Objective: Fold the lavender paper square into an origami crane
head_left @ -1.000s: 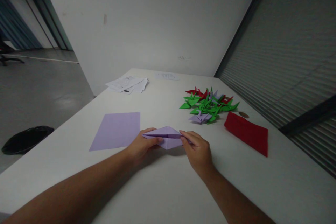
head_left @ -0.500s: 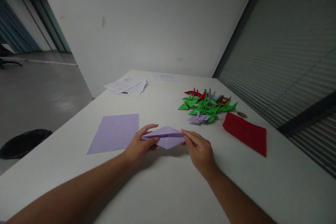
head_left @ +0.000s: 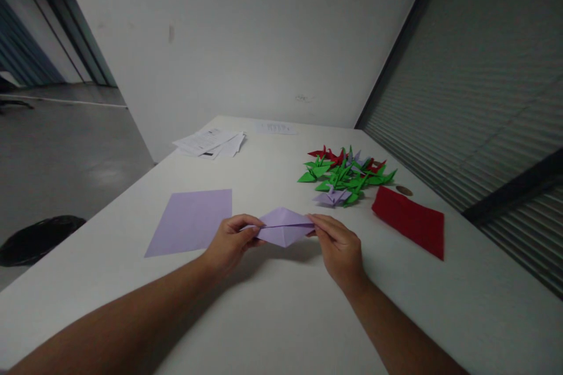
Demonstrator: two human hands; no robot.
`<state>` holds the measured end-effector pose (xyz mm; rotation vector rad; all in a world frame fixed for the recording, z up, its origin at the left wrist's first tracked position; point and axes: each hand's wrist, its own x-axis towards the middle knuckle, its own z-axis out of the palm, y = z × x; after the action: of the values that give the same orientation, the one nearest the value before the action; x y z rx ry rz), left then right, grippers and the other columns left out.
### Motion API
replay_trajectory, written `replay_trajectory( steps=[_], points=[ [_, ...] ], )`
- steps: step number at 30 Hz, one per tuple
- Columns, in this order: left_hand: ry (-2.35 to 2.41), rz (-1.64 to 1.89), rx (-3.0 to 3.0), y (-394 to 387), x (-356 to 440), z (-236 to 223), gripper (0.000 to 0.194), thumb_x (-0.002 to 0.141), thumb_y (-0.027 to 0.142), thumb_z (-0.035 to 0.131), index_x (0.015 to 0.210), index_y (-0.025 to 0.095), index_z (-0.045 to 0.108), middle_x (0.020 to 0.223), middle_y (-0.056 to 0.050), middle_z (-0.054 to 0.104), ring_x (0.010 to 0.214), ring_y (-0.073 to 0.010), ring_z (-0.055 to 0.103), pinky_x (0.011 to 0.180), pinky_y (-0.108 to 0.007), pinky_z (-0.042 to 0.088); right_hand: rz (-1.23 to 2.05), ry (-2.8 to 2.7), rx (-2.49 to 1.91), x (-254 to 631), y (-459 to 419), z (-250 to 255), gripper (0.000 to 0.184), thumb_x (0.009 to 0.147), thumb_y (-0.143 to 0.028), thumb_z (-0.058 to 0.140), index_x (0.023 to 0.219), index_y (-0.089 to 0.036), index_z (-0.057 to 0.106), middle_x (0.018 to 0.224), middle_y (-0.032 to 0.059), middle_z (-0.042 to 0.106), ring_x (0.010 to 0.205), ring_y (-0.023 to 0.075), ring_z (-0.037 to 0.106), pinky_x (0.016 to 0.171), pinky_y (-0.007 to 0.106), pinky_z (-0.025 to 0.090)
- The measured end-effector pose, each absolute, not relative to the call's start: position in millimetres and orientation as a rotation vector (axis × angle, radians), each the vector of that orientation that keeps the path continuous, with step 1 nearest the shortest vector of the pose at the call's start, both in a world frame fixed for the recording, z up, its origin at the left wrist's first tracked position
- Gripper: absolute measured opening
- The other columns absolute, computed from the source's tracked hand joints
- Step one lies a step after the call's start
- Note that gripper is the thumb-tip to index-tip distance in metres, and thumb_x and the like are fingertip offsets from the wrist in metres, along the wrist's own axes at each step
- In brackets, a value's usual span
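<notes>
A folded piece of purple origami paper [head_left: 284, 228], diamond-shaped with a slit along its middle, is held just above the table between both hands. My left hand [head_left: 233, 241] pinches its left corner, thumb and fingers pressed together. On the opposite side, my right hand [head_left: 341, 249] grips the right corner between thumb and fingers. A flat purple sheet [head_left: 189, 222] lies on the table left of my left hand. To the right of my right hand rests a red folded cloth or paper [head_left: 409, 222]; I cannot tell which.
Several green, red and purple paper cranes [head_left: 343, 174] are heaped at the back right, near a small round brown object [head_left: 404, 190]. Printed papers [head_left: 209, 142] lie at the back left of the white table [head_left: 272, 316]. A black bin [head_left: 39, 240] stands on the floor at left.
My left fingers have closed from a looser hold to a pinch on the left corner. The slit in the folded paper has narrowed. My right hand has shifted slightly right.
</notes>
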<state>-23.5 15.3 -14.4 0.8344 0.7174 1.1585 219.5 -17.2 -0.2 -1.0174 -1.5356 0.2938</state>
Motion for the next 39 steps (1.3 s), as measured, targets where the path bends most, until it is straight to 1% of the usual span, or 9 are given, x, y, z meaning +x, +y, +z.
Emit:
replay_trajectory(
  steps=[8,12,14,16,19,23,27,31,39],
  points=[
    [0.733,1.181,0.802,13,-21,-6,0.023,0.062,0.026,0.091,0.074,0.014,0.077,0.074,-0.003,0.073,0.065,-0.0113,0.068,0.061,-0.02,0.057,0.304,-1.506,-1.009,219,-16,-2,0.026,0.095,-0.017,0.062,0.108,-0.027,0.082,0.107,0.0063,0.079,0.082,0.0184,0.076,0.07,0.03,0.067],
    [0.798,1.175,0.881,15,-24,-11,0.015,0.066,0.023,0.085,0.075,0.015,0.076,0.075,-0.003,0.073,0.066,-0.0116,0.067,0.062,-0.021,0.056,0.564,-1.437,-1.024,223,-16,-7,0.022,0.095,-0.029,0.064,0.108,-0.025,0.081,0.114,0.0094,0.077,0.098,0.0237,0.074,0.075,0.034,0.067],
    [0.834,1.171,1.009,16,-26,-15,0.011,0.07,0.023,0.081,0.078,0.016,0.078,0.076,-0.003,0.073,0.068,-0.0124,0.067,0.065,-0.022,0.056,0.762,-1.343,-1.03,224,-15,-9,0.029,0.094,-0.041,0.065,0.112,-0.022,0.08,0.113,0.0112,0.077,0.101,0.0261,0.073,0.076,0.036,0.067],
    [0.873,1.14,1.18,17,-29,-17,0.01,0.072,0.022,0.077,0.081,0.017,0.079,0.077,-0.003,0.074,0.07,-0.0141,0.067,0.067,-0.024,0.055,0.935,-1.215,-1.078,224,-13,-8,0.043,0.094,-0.054,0.062,0.111,-0.019,0.079,0.104,0.0124,0.078,0.093,0.0264,0.074,0.07,0.036,0.066],
    [0.956,1.1,1.44,17,-32,-16,0.013,0.075,0.02,0.07,0.083,0.018,0.08,0.075,-0.003,0.075,0.069,-0.016,0.066,0.065,-0.025,0.052,1.099,-1.128,-1.213,222,-10,-4,0.06,0.09,-0.07,0.057,0.096,-0.015,0.079,0.088,0.0127,0.078,0.078,0.0245,0.073,0.061,0.033,0.063],
    [1.047,1.089,1.758,16,-33,-13,0.022,0.076,0.015,0.062,0.085,0.02,0.081,0.071,-0.002,0.074,0.062,-0.0151,0.064,0.06,-0.024,0.045,1.214,-1.225,-1.291,224,-10,4,0.068,0.083,-0.079,0.058,0.087,-0.014,0.078,0.078,0.0096,0.075,0.068,0.0206,0.069,0.06,0.029,0.058],
    [1.072,1.083,1.948,15,-33,-11,0.029,0.075,0.011,0.057,0.087,0.021,0.081,0.069,-0.001,0.074,0.059,-0.0144,0.063,0.06,-0.023,0.044,1.256,-1.386,-1.336,228,-10,5,0.063,0.084,-0.075,0.061,0.087,-0.014,0.076,0.078,0.007,0.073,0.071,0.0185,0.068,0.062,0.027,0.056],
    [1.05,1.066,1.943,13,-32,-10,0.029,0.075,0.012,0.056,0.087,0.02,0.081,0.073,-0.002,0.076,0.063,-0.0155,0.065,0.062,-0.024,0.045,1.272,-1.454,-1.421,227,-9,1,0.055,0.085,-0.069,0.063,0.084,-0.014,0.071,0.07,0.0045,0.071,0.054,0.0131,0.062,0.047,0.02,0.044],
    [0.97,1.082,1.49,15,-31,-13,0.014,0.075,0.021,0.067,0.082,0.018,0.079,0.073,-0.004,0.074,0.066,-0.0161,0.065,0.063,-0.025,0.049,1.16,-1.423,-1.443,224,-10,3,0.041,0.083,-0.058,0.067,0.07,-0.018,0.065,0.046,-0.0045,0.053,0.037,0.0093,0.041,0.038,0.021,0.028]
  ],
)
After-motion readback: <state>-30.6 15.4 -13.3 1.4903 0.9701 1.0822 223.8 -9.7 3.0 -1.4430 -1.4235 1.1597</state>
